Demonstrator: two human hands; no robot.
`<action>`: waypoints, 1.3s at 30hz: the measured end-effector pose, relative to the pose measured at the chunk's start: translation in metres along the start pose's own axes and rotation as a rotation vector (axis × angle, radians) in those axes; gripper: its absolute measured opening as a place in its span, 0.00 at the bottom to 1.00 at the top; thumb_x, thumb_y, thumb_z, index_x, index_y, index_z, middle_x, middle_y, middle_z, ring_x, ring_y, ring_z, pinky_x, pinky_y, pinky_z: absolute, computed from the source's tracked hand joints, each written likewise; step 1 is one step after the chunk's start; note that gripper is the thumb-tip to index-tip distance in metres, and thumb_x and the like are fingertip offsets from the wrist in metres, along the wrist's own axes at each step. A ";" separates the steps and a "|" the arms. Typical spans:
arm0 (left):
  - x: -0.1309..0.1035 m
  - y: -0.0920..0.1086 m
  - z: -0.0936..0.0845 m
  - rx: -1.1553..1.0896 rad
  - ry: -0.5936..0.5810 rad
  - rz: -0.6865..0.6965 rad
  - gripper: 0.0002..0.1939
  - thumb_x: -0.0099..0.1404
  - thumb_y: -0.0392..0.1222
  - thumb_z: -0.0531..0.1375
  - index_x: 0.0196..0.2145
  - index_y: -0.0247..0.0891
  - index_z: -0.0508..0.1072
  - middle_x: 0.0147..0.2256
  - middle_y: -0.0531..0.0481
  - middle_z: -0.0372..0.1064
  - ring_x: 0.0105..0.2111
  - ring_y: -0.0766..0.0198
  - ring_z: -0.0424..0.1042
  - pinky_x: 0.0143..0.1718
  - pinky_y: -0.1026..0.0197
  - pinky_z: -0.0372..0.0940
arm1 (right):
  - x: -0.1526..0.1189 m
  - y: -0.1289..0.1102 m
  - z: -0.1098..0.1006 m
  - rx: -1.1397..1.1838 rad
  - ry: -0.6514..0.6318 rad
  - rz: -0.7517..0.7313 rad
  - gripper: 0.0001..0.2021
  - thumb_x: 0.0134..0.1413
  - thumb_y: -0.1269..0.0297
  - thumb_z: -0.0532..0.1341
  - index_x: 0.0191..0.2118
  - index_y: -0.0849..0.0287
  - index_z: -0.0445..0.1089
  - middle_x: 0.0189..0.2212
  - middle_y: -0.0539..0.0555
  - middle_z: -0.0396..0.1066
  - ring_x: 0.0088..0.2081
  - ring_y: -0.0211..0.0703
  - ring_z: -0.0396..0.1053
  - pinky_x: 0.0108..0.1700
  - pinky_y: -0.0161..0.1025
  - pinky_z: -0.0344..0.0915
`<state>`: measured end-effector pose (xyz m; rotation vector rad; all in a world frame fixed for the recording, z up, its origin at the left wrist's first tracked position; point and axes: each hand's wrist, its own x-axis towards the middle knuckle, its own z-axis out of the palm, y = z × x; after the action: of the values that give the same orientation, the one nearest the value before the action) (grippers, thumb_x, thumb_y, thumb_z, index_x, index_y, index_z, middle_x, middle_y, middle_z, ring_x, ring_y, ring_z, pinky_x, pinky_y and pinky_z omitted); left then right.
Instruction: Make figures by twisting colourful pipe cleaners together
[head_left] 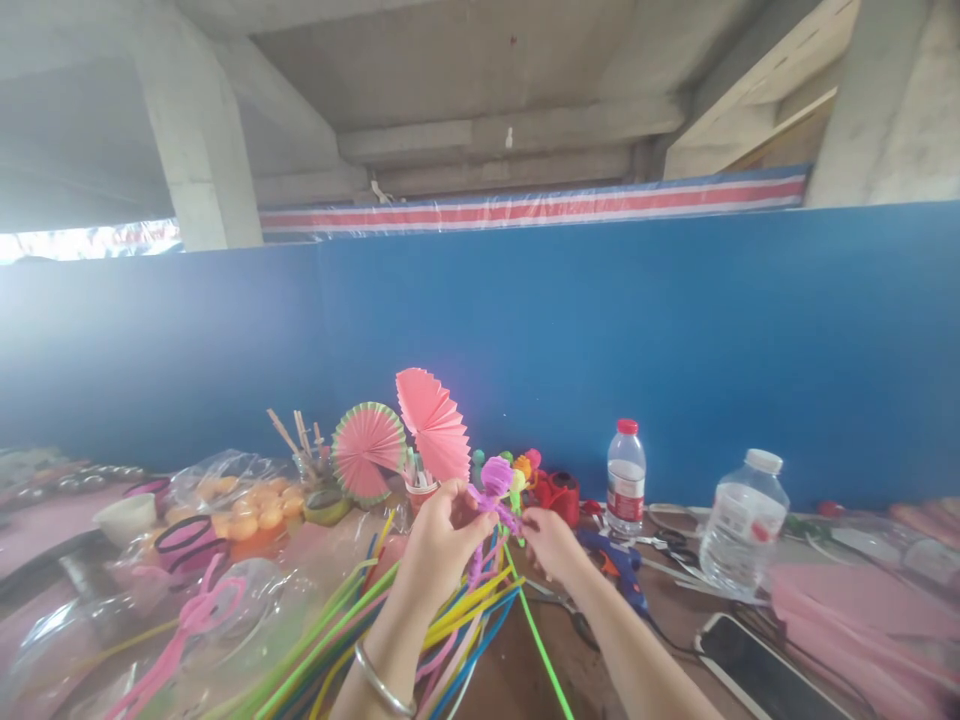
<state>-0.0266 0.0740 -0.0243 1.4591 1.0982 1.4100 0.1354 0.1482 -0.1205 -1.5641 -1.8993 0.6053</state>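
Head view — left hand (441,542) pinches a purple doll (496,478) up over the desk (516,670), likely to steady it
Right hand (555,546) has fingers narrowed at the doll's side, grip unclear; bottles (625,480) stand toward the back edge — probably there to be out of the arms' way
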 end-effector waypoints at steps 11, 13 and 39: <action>-0.008 -0.001 0.027 -0.060 -0.162 -0.022 0.06 0.56 0.41 0.56 0.33 0.39 0.64 0.26 0.54 0.62 0.22 0.69 0.63 0.23 0.68 0.58 | -0.081 -0.031 -0.097 0.288 0.341 -0.313 0.11 0.54 0.67 0.50 0.36 0.58 0.69 0.32 0.53 0.67 0.34 0.41 0.65 0.36 0.34 0.59; -0.010 0.000 0.033 -0.102 -0.152 -0.019 0.07 0.55 0.40 0.57 0.33 0.39 0.64 0.30 0.53 0.63 0.23 0.70 0.63 0.24 0.69 0.59 | -0.089 -0.039 -0.093 0.276 0.317 -0.363 0.12 0.55 0.68 0.49 0.38 0.56 0.69 0.30 0.52 0.67 0.32 0.40 0.65 0.34 0.33 0.59; -0.026 0.009 0.050 0.004 -0.074 0.095 0.08 0.55 0.34 0.57 0.35 0.39 0.65 0.31 0.51 0.67 0.30 0.66 0.67 0.29 0.68 0.61 | -0.097 -0.052 -0.068 0.106 0.513 -0.420 0.18 0.57 0.57 0.46 0.21 0.58 0.61 0.17 0.49 0.61 0.21 0.36 0.59 0.24 0.30 0.52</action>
<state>0.0240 0.0478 -0.0257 1.5719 0.9982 1.4082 0.1586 0.0410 -0.0520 -1.0712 -1.6862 0.1011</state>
